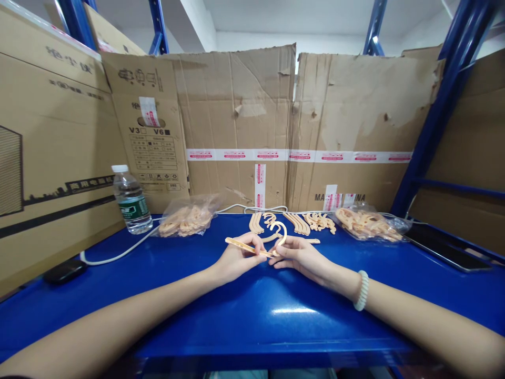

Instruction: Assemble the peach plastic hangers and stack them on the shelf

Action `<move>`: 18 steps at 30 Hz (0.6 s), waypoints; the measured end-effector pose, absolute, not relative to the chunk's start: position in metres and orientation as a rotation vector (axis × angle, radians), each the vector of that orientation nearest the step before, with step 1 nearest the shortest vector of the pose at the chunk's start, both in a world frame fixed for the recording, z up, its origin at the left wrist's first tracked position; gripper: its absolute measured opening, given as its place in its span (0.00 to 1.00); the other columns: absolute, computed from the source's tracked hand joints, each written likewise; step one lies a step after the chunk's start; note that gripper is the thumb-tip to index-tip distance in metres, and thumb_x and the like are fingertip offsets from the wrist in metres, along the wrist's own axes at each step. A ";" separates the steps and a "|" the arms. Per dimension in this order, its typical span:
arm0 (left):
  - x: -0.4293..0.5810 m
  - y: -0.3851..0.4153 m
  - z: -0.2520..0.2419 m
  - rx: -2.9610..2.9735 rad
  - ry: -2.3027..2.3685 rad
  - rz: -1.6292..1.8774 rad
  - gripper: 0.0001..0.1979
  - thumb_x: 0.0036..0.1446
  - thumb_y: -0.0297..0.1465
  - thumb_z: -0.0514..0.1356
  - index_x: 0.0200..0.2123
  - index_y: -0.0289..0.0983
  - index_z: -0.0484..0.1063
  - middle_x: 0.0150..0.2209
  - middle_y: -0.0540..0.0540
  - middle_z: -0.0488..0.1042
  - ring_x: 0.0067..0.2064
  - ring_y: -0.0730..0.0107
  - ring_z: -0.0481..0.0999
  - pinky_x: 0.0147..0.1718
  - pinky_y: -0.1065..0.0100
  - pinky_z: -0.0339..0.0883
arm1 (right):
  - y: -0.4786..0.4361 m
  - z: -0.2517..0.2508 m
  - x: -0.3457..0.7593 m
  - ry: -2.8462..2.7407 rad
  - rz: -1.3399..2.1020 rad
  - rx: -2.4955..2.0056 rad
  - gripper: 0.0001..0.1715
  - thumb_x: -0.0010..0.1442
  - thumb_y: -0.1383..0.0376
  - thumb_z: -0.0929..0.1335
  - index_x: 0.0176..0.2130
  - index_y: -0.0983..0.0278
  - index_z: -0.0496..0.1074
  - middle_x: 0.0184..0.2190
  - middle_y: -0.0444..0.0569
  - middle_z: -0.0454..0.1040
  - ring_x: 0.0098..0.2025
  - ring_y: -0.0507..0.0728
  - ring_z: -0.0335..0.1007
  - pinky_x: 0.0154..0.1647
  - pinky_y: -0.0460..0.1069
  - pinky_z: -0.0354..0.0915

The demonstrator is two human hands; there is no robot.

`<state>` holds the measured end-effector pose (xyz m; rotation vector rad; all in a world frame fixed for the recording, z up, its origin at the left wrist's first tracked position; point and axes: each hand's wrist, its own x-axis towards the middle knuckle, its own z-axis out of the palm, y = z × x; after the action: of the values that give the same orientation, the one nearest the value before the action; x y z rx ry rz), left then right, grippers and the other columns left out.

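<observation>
Pinched between the thumb and fingers of my left hand (236, 258) is a pale wooden-coloured hanger arm (241, 245), slanting down to the right. My right hand (302, 257) is closed on a pale hanger hook (284, 231), whose curve rises above the fingers. The lower end of the hook meets the inner end of the arm between my fingertips; whether they are joined I cannot tell. Just behind my hands a hanger (314, 241) of the same colour lies on the blue table (244, 310), partly hidden by them.
Beyond are rows of hanger arms (256, 223) and a heap of hooks (320, 222). Plastic bags of parts lie left (189, 218) and right (366, 223). A water bottle (132, 202), a black case (65, 270), a white cable (114, 260) and a dark tablet (445, 246) flank them. Cardboard (236, 121) walls the back.
</observation>
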<state>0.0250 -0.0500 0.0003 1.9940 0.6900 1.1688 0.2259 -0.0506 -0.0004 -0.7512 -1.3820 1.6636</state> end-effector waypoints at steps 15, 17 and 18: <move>0.026 -0.053 0.003 2.165 0.724 1.230 0.12 0.54 0.28 0.62 0.23 0.36 0.62 0.30 0.48 0.71 0.33 0.69 0.70 0.36 0.67 0.63 | -0.049 -0.001 0.227 -1.419 1.676 -0.731 0.21 0.45 0.58 0.79 0.31 0.67 0.69 0.29 0.48 0.77 0.32 0.53 0.78 0.36 0.46 0.72; 0.026 -0.055 0.004 2.186 0.730 1.238 0.12 0.53 0.28 0.62 0.22 0.36 0.62 0.30 0.48 0.71 0.33 0.69 0.71 0.36 0.67 0.63 | -0.050 -0.001 0.227 -1.423 1.676 -0.731 0.21 0.45 0.59 0.79 0.31 0.67 0.69 0.29 0.47 0.77 0.32 0.53 0.78 0.37 0.46 0.72; 0.026 -0.055 0.004 2.195 0.735 1.241 0.12 0.53 0.28 0.63 0.22 0.36 0.63 0.30 0.48 0.71 0.33 0.68 0.71 0.36 0.67 0.63 | -0.050 0.000 0.227 -1.419 1.677 -0.733 0.21 0.45 0.59 0.79 0.32 0.67 0.69 0.29 0.47 0.77 0.32 0.53 0.78 0.37 0.46 0.72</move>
<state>0.0263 -0.0553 0.0040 2.1945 0.7351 1.2406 0.2267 -0.0500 -0.0004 -0.7328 -1.4187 1.6774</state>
